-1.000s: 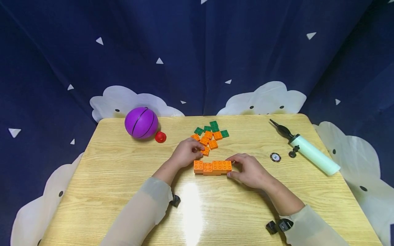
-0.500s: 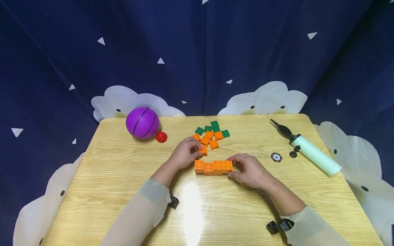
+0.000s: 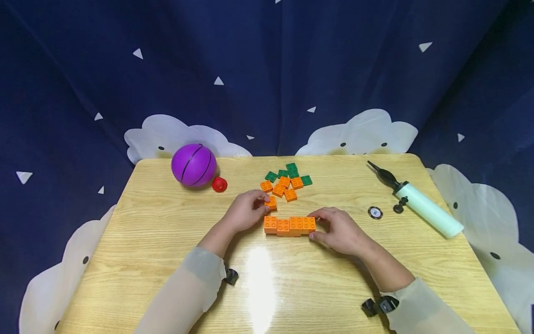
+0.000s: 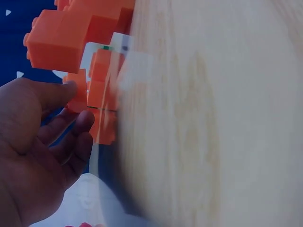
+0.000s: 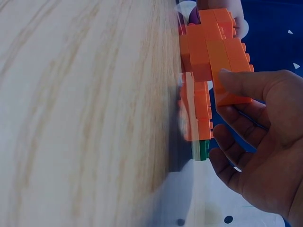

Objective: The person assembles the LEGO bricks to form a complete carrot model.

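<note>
In the head view my left hand [image 3: 244, 211] pinches a single orange toy brick [image 3: 271, 202] between thumb and fingers, just behind the left end of a row of joined orange bricks [image 3: 289, 226]. The left wrist view shows the thumb on that brick [image 4: 78, 90], with the larger joined piece [image 4: 59, 40] close above. My right hand [image 3: 340, 232] grips the right end of the row. In the right wrist view its thumb lies on the row's end brick [image 5: 232, 85], with the fingers bent behind it. Loose orange bricks [image 3: 278, 189] lie beyond the left hand.
Several green bricks [image 3: 292, 170] lie behind the orange ones. A purple ball [image 3: 193, 165] and a small red hat-shaped piece [image 3: 219, 184] sit at back left. To the right are a poker chip [image 3: 375, 213], a small black piece [image 3: 398, 208] and a hand pump [image 3: 427, 209] on the wooden table [image 3: 158, 222].
My left hand has drawn the single orange brick leftward, away from the loose pile. The right hand and the joined row have stayed nearly in place.
</note>
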The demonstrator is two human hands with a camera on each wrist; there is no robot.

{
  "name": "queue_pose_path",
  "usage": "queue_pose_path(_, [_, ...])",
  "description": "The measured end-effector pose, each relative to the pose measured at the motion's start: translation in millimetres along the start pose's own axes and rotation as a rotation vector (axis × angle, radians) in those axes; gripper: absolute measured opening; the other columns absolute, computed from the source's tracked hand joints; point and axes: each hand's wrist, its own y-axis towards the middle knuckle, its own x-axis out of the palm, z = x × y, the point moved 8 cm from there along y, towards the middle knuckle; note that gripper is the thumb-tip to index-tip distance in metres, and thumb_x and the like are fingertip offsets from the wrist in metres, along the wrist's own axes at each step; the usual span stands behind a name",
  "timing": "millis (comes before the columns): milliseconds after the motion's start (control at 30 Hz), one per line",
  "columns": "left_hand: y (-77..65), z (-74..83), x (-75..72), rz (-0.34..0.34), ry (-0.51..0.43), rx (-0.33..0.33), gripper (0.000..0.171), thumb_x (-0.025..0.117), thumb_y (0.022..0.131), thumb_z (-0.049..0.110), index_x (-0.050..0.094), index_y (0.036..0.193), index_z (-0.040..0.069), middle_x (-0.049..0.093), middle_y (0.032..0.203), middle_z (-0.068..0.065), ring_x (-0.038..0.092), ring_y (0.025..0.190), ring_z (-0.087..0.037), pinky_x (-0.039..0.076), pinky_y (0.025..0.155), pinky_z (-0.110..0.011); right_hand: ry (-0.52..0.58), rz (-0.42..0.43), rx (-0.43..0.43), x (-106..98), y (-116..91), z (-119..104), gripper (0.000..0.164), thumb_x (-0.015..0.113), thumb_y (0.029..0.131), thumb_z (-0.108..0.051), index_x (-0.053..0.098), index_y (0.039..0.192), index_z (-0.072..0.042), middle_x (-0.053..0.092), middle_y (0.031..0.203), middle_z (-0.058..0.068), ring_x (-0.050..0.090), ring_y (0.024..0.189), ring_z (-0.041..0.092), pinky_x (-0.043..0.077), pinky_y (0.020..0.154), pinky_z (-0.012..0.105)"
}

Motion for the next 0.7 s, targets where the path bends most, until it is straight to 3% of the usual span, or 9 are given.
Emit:
queue_pose_path(167, [-4.0,2.5,-6.8,0.016,-0.05,-0.01,0.023,0.075,0.093,0.011,0.069,0.115,0.017,0.07,0.099,0.001,0.063,0.085,-0.015,0.054,0.081,-0.035,-0.003,-0.001,0.0,-0.8,1.1,-0.4,0.045,0.086,0.085,-0.022,0.072,0.126,-0.014,0.07,0.125,0.004,0.062,0.114,0.028,0.049,0.099,0.052])
queue_pose_path(400, [-8.8,11.4,-12.9,0.019,-0.049,-0.005,0.028,0.074,0.095,0.014,0.07,0.122,0.018,0.069,0.121,0.004,0.066,0.099,-0.018,0.057,0.087,-0.036,-0.005,0.007,-0.009,-1.1,1.6,-0.9,0.044,0.087,0.084,-0.021,0.072,0.125,-0.014,0.07,0.125,0.004,0.062,0.114,0.028,0.049,0.098,0.052])
queue_pose_path(700, [-15.7,23.9,-18.3,0.025,-0.076,0.037,0.025,0.074,0.096,0.015,0.07,0.12,0.017,0.068,0.122,0.004,0.066,0.103,-0.019,0.058,0.085,-0.033,-0.012,0.005,-0.008,-0.1,1.2,-0.8,0.044,0.087,0.084,-0.022,0.072,0.125,-0.013,0.07,0.125,0.003,0.062,0.114,0.027,0.049,0.098,0.051])
